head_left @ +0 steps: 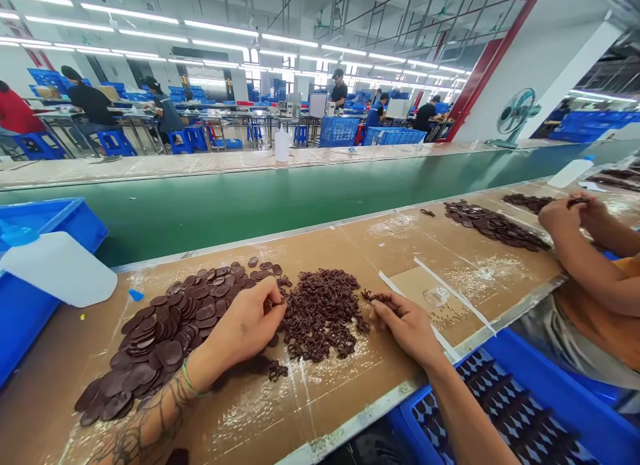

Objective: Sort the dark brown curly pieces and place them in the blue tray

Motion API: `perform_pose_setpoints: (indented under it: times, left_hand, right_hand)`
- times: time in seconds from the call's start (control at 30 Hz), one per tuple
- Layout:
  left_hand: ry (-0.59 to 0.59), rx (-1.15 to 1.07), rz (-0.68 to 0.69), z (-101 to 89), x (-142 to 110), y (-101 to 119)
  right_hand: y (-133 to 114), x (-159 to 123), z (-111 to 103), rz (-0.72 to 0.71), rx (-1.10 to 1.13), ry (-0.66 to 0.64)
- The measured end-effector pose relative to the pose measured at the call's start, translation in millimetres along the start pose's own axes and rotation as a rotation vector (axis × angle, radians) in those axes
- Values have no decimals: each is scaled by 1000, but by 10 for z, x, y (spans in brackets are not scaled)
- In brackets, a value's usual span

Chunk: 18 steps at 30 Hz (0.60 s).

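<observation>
My left hand (pixel 255 313) is closed, fingertips pinched together between two piles; anything held there is hidden. Left of it spreads a heap of flat dark brown oval discs (pixel 173 345). Just right of its fingertips lies a mound of small, branching dark brown pieces (pixel 325 308). At the mound's right edge, my right hand (pixel 407 325) is closed around a dark brown piece with a branching tip (pixel 370 295), which pokes out past the fingers. A small loose clump (pixel 277 370) rests below my left hand.
A white bottle (pixel 63 268) lies by a blue bin (pixel 75 218) at left. A blue tray (pixel 500 405) with rows of dark pieces sits below the table edge at right. A small clear dish (pixel 436 295) is near my right hand. A co-worker's hands (pixel 570 215) work farther right. Beyond runs a green belt (pixel 240 215).
</observation>
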<state>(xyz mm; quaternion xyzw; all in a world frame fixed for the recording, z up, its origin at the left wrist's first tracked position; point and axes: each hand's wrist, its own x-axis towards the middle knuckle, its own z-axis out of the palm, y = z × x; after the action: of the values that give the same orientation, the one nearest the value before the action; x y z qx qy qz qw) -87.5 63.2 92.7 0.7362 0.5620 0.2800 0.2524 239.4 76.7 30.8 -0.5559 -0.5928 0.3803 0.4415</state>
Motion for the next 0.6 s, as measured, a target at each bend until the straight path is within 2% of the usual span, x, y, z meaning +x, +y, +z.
perform_pose_setpoints:
  times: [0.1,0.2,0.27,0.3,0.33,0.37,0.4,0.43,0.53,0.6]
  left_hand:
    - [-88,-165,0,194,-124,232]
    - [-206,-282,-56,527,-357,418]
    - [-296,-340,-88,811,-563,421]
    - [-380,-415,-71,960,-666,379]
    - [-432,-478,31,1105,-760,316]
    - [-458,-493,233,1236,-839,241]
    - [-405,-460,435,1347,-900,168]
    - [-382,-448,491,1429,-942,109]
    - [-355,-406,673,1491,-947,66]
    - [-286,-240,1012,1420,-839,109]
  right_hand:
    - [-33,-5,-29,-14,38,11]
    - [-3,3,-52,-16,113,43]
    - [35,15,-57,-12,162,67]
    - [51,21,-57,-10,179,79]
    - [61,27,-56,-7,189,90]
    - [64,29,-54,-3,194,97]
    - [60,27,-53,3,194,100]
    - [51,18,-52,10,191,102]
    - [28,-33,-59,29,176,107]
    - [49,-40,-72,28,141,141]
